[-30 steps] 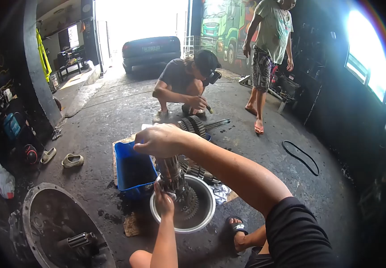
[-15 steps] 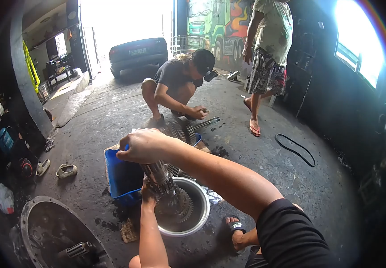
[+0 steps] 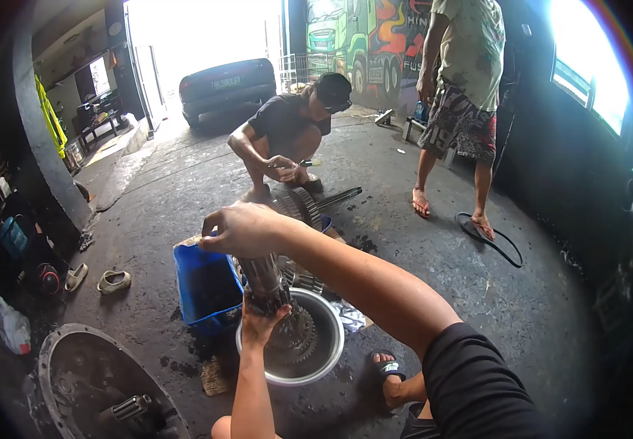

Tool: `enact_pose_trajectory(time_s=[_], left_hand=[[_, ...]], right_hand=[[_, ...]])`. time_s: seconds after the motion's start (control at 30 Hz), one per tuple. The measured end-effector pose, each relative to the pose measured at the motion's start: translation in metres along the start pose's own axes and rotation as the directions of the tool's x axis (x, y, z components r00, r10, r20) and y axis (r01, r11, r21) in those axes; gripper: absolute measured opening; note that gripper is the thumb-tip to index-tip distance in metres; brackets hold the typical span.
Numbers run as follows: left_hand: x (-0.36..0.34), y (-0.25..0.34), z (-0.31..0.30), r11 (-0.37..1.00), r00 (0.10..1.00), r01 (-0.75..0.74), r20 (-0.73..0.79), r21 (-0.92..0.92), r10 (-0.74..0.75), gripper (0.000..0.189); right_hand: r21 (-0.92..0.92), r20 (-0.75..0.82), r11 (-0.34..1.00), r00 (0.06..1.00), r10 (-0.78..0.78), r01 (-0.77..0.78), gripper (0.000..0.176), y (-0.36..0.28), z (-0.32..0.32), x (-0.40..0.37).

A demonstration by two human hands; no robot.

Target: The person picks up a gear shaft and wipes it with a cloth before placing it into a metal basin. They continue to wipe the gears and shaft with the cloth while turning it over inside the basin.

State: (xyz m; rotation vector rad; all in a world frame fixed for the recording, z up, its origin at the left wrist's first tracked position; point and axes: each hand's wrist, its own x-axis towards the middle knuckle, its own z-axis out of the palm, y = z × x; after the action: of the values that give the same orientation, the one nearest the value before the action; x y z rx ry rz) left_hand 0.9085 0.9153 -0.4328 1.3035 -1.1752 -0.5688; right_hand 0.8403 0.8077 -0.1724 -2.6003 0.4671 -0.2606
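Steadying a grey metal splined shaft (image 3: 264, 276) seems the step in hand.
It stands in the near round silver basin (image 3: 290, 381), left hand (image 3: 259, 327) clasped around it, right hand (image 3: 240, 228) over its top, grip hidden; moving it calls for steady support.

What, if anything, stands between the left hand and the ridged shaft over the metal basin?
Nothing visible does: the left hand appears to touch the shaft directly, below the right hand; part of the contact is hidden.

Vehicle repair workshop, stained floor (image 3: 404, 238), gear shaft (image 3: 265, 278) over basin (image 3: 341, 338), metal housing (image 3: 82, 373), car (image 3: 229, 84) near doorway (image 3: 185, 29), truck mural (image 3: 360, 51)
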Motion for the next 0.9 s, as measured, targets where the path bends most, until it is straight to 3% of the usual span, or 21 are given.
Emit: enact_pose_trajectory(time_s=[0.07, 0.1, 0.17, 0.2, 0.27, 0.33, 0.37, 0.4, 0.43, 0.47, 0.5, 0.53, 0.57, 0.6, 0.63, 0.7, 0.73, 0.77, 0.8, 0.83, 0.9], left_hand=[[0.001, 0.004, 0.011, 0.981, 0.990, -0.092, -0.119, -0.170, 0.072, 0.088], [0.002, 0.001, 0.010, 0.983, 0.991, -0.087, -0.117, -0.164, 0.068, 0.088], [0.006, -0.002, 0.009, 0.926, 0.933, -0.309, -0.117, 0.217, 0.339, 0.084], [0.005, 0.002, 0.014, 0.927, 0.934, -0.305, -0.119, 0.220, 0.336, 0.084], [-0.001, 0.011, 0.025, 0.972, 0.927, -0.234, -0.303, -0.010, 0.220, 0.081], [0.000, 0.008, 0.018, 0.973, 0.942, -0.212, -0.246, 0.089, 0.228, 0.079], [0.000, 0.007, 0.015, 0.963, 0.955, -0.195, -0.186, 0.184, 0.229, 0.078], [0.001, 0.008, 0.016, 0.988, 0.971, -0.153, -0.185, 0.022, 0.155, 0.076], [0.001, 0.006, 0.018, 0.990, 0.973, -0.142, -0.179, 0.025, 0.144, 0.076], [0.003, 0.001, 0.019, 0.990, 0.979, -0.103, -0.185, -0.100, 0.083, 0.075], [0.004, -0.006, 0.020, 0.973, 0.982, -0.063, -0.187, -0.224, 0.021, 0.074], [0.007, -0.027, 0.007, 0.994, 0.987, -0.103, -0.121, 0.022, 0.105, 0.075], [0.006, -0.028, 0.005, 0.995, 0.989, -0.096, -0.114, 0.024, 0.098, 0.075], [0.007, -0.022, 0.004, 0.998, 0.993, -0.055, -0.103, 0.036, 0.058, 0.078], [0.008, -0.013, 0.004, 0.999, 0.995, -0.014, -0.094, 0.047, 0.019, 0.080], [0.007, 0.010, 0.012, 1.000, 0.993, -0.012, -0.115, 0.000, 0.012, 0.084], [0.007, 0.007, 0.012, 0.993, 0.986, -0.091, -0.135, 0.070, 0.100, 0.078], [0.005, 0.005, 0.009, 0.976, 0.972, -0.165, -0.146, 0.143, 0.186, 0.072], [0.004, 0.005, 0.001, 0.968, 0.990, -0.129, -0.032, 0.214, 0.139, 0.081], [0.000, 0.000, -0.004, 0.968, 0.991, -0.123, -0.028, 0.217, 0.132, 0.081], [-0.006, -0.002, -0.010, 0.981, 0.990, -0.117, -0.062, 0.157, 0.128, 0.099]], right_hand=[[0.028, -0.012, 1.000, 1.000, 0.000, 0.000, 0.048, 0.001, 0.000, 0.001], [0.055, -0.021, 0.998, 1.000, -0.009, 0.010, 0.048, 0.002, 0.000, 0.001], [0.082, -0.026, 0.996, 0.999, -0.019, 0.021, 0.049, 0.004, 0.001, 0.001], [0.108, -0.045, 0.993, 0.998, -0.034, 0.039, 0.048, 0.005, 0.001, 0.000], [0.141, -0.063, 0.988, 0.997, -0.050, 0.059, 0.048, 0.007, 0.002, 0.000], [0.518, -0.136, 0.849, 0.990, -0.037, 0.103, 0.047, 0.012, 0.002, -0.001], [0.525, -0.139, 0.845, 0.990, -0.029, 0.098, 0.047, 0.025, 0.007, -0.003], [0.732, -0.278, 0.642, 0.960, -0.023, 0.227, 0.045, 0.049, 0.021, -0.005], [0.848, -0.406, 0.384, 0.914, 0.026, 0.366, 0.043, 0.074, 0.038, -0.004], [0.858, -0.445, 0.335, 0.890, 0.103, 0.390, 0.039, 0.102, 0.065, -0.001], [0.831, -0.458, 0.423, 0.876, 0.153, 0.361, 0.039, 0.156, 0.127, 0.020], [0.802, -0.470, 0.504, 0.859, 0.203, 0.319, 0.040, 0.208, 0.187, 0.039], [0.685, -0.213, 0.725, 0.972, 0.101, 0.075, 0.042, 0.201, 0.183, 0.009], [0.906, 0.039, 0.405, 0.976, 0.213, -0.125, 0.044, 0.212, 0.223, 0.010], [0.947, 0.064, 0.310, 0.995, 0.078, -0.085, 0.040, 0.203, 0.236, -0.005], [0.976, 0.168, 0.122, 0.979, 0.117, -0.182, 0.038, 0.177, 0.215, -0.022], [0.975, 0.174, 0.117, 0.977, 0.121, -0.188, 0.038, 0.181, 0.215, -0.020], [0.966, 0.138, 0.213, 0.989, 0.053, -0.147, 0.038, 0.185, 0.215, -0.016], [0.948, 0.104, 0.303, 0.994, -0.019, -0.094, 0.038, 0.187, 0.216, -0.015], [0.951, 0.105, 0.295, 0.994, -0.017, -0.095, 0.038, 0.187, 0.218, -0.015], [0.939, 0.048, 0.344, 0.997, -0.066, -0.022, 0.040, 0.181, 0.215, -0.016]])
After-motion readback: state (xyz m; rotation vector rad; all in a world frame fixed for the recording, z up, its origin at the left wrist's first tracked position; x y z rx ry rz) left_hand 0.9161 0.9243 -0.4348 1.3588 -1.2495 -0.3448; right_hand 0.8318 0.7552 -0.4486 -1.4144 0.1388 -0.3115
